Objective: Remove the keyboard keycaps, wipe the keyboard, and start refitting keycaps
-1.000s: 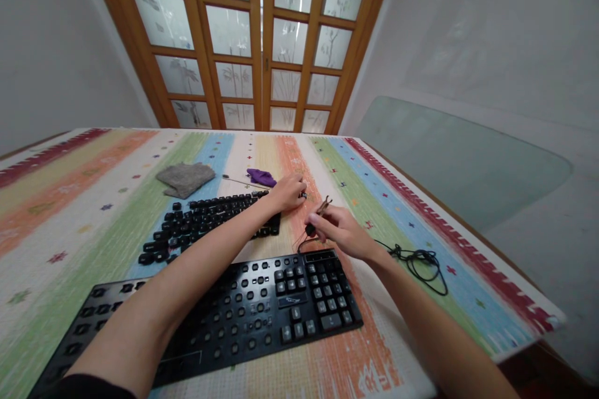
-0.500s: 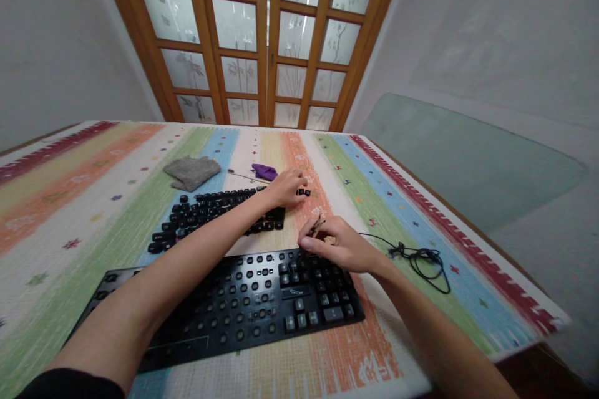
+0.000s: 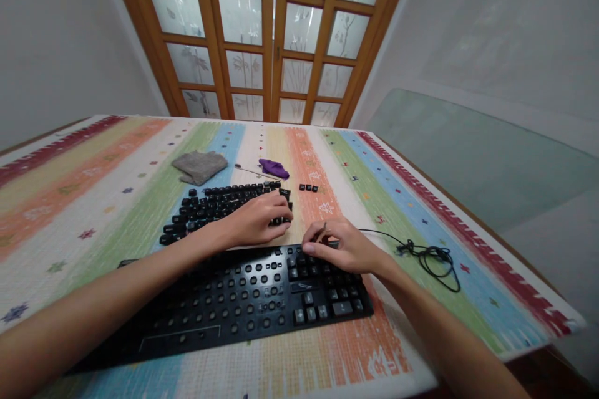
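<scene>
A black keyboard point(image 3: 210, 305) lies at an angle in front of me. Its left and middle key places are bare; caps remain at its right end. My right hand point(image 3: 339, 246) is closed round a small thin tool point(image 3: 322, 232) above the keyboard's upper right edge. The tool's lower part is hidden by the fingers. Loosely bent, my left hand point(image 3: 259, 217) hovers by the right end of a group of loose black keycaps point(image 3: 219, 201); a gap shows between thumb and fingers, with nothing visibly held. Three keycaps point(image 3: 308, 187) stand in a short row farther right.
Behind the loose caps lie a grey cloth point(image 3: 200, 166), a thin stick-like brush point(image 3: 255, 171) and a purple cloth point(image 3: 274, 168). A coiled black cable point(image 3: 433, 265) rests on the right. The striped tablecloth point(image 3: 107, 209) covers the table, with glazed wooden doors point(image 3: 274, 43) beyond.
My left hand has drawn back from the short row of keycaps toward me and to the left, uncovering that row. The right hand stays near the keyboard's top edge with the tool. The view has shifted slightly.
</scene>
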A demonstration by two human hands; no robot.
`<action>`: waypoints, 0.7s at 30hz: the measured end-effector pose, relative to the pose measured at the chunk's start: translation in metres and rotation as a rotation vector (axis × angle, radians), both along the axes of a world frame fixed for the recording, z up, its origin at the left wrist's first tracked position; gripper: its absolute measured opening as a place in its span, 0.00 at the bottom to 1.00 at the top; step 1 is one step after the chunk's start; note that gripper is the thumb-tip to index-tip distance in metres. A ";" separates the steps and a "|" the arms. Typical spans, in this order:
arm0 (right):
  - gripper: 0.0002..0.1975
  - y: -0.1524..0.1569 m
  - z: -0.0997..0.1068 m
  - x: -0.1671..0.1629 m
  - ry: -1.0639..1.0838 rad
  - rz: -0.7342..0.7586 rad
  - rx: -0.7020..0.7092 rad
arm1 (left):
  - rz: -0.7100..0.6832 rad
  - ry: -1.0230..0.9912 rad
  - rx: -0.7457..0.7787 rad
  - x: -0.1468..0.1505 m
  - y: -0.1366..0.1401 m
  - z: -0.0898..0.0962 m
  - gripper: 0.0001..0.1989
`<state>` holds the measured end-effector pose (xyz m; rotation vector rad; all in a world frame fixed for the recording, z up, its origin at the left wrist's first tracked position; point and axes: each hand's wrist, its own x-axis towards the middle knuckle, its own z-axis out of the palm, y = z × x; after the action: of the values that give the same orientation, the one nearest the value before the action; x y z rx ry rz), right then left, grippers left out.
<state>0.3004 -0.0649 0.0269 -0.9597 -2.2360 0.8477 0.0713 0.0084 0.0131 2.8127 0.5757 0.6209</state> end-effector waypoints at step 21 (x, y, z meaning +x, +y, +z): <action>0.22 0.012 -0.026 -0.014 0.203 -0.320 -0.292 | -0.051 0.099 -0.174 -0.016 -0.032 -0.004 0.05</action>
<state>0.2863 -0.0532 0.0005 -1.2623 -1.7573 1.0841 0.0551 -0.0237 0.0093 2.6964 0.5458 0.4026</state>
